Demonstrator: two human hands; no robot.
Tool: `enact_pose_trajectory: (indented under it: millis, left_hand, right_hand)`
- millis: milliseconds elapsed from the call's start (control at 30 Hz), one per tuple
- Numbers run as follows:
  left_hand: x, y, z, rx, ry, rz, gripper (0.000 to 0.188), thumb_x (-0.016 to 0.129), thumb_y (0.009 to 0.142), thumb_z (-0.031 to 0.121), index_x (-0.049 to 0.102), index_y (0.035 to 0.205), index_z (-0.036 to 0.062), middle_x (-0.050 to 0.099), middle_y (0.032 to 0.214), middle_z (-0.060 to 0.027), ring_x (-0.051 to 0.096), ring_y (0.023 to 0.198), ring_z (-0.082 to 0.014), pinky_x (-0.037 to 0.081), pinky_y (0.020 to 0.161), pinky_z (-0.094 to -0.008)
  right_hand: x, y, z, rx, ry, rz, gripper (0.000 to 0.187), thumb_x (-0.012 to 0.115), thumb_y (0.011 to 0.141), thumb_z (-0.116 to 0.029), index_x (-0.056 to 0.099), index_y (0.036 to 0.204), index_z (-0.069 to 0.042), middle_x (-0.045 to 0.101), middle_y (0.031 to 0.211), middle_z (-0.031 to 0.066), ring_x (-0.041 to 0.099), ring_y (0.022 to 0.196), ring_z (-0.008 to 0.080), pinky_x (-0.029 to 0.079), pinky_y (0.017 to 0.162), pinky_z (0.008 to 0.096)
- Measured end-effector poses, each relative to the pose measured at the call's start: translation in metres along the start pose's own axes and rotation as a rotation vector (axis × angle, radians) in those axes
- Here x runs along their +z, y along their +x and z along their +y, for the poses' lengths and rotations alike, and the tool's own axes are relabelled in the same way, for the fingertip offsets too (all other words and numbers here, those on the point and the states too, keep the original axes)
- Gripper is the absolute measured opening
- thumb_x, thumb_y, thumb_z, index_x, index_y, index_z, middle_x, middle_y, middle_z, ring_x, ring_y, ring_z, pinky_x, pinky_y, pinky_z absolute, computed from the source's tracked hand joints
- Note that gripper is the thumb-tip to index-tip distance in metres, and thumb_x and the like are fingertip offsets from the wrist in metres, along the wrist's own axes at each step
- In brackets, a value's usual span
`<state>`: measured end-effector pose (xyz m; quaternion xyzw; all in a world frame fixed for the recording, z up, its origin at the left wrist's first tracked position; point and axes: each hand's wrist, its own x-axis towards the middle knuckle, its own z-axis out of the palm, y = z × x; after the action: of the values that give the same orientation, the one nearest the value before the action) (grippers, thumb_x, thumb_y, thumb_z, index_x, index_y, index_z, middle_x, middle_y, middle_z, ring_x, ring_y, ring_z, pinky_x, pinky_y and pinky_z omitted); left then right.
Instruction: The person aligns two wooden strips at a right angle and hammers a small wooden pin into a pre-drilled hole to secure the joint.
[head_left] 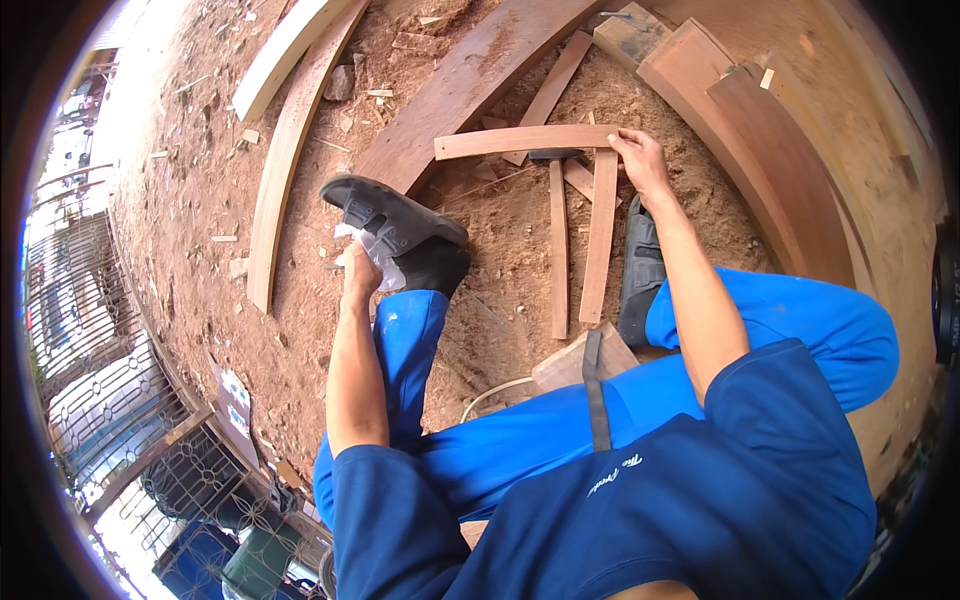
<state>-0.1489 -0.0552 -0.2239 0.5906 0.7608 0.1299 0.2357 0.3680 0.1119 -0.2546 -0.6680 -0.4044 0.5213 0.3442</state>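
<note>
My right hand pinches the right end of a thin, slightly curved wooden strip. That strip lies crosswise over the top of another wooden strip, which points back toward me. Beside it is a hammer with a wooden handle, its dark head just under the crosswise strip. My left hand is closed on a piece of whitish, translucent plastic, against my left shoe. The fingertips of that hand are partly hidden.
Curved boards lie on the dirt at left. A wide brown plank stretches across the far middle. Thick curved timbers are stacked at right. A wooden block sits by my legs. A metal grille runs along the left edge.
</note>
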Motion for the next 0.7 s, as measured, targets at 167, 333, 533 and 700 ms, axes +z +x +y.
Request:
enact_pose_trajectory:
  millis: [167, 333, 533, 700]
  left_hand:
    - [-0.01, -0.007, 0.0, -0.083, -0.128, 0.037, 0.025, 0.058, 0.088, -0.006, 0.069, 0.11, 0.0006, 0.073, 0.09, -0.0105, 0.07, 0.086, -0.0181, 0.055, 0.076, -0.0363]
    - [-0.004, -0.005, -0.016, -0.276, -0.372, -0.013, 0.03, 0.068, 0.09, 0.006, 0.067, 0.12, -0.0004, 0.077, 0.106, -0.0164, 0.074, 0.096, -0.0223, 0.057, 0.084, -0.0371]
    - [0.008, -0.002, -0.011, -0.049, -0.144, 0.078, 0.03, 0.061, 0.088, -0.003, 0.067, 0.117, 0.0005, 0.074, 0.099, -0.0142, 0.07, 0.094, -0.0241, 0.055, 0.084, -0.0373]
    - [-0.005, -0.001, -0.004, -0.002, -0.083, 0.074, 0.019, 0.062, 0.086, -0.003, 0.072, 0.103, -0.0009, 0.075, 0.087, -0.0116, 0.069, 0.083, -0.0177, 0.054, 0.075, -0.0355]
  right_hand:
    - [0.016, -0.028, -0.027, 0.062, 0.175, -0.19, 0.037, 0.076, 0.094, -0.014, 0.064, 0.127, -0.003, 0.076, 0.107, 0.0136, 0.073, 0.09, 0.0172, 0.058, 0.08, 0.0294]
    - [0.029, -0.034, -0.046, 0.037, 0.232, -0.319, 0.028, 0.075, 0.096, -0.015, 0.064, 0.121, -0.008, 0.073, 0.089, 0.0034, 0.063, 0.074, 0.0077, 0.046, 0.063, 0.0239]
    - [0.037, -0.032, -0.064, 0.047, 0.351, -0.2, 0.029, 0.072, 0.097, -0.016, 0.064, 0.124, -0.007, 0.071, 0.097, 0.0056, 0.059, 0.072, 0.0082, 0.048, 0.062, 0.0221]
    - [0.041, -0.013, -0.096, 0.035, 0.442, -0.144, 0.032, 0.076, 0.093, -0.019, 0.066, 0.119, -0.004, 0.071, 0.105, 0.0055, 0.066, 0.089, 0.0105, 0.052, 0.066, 0.023]
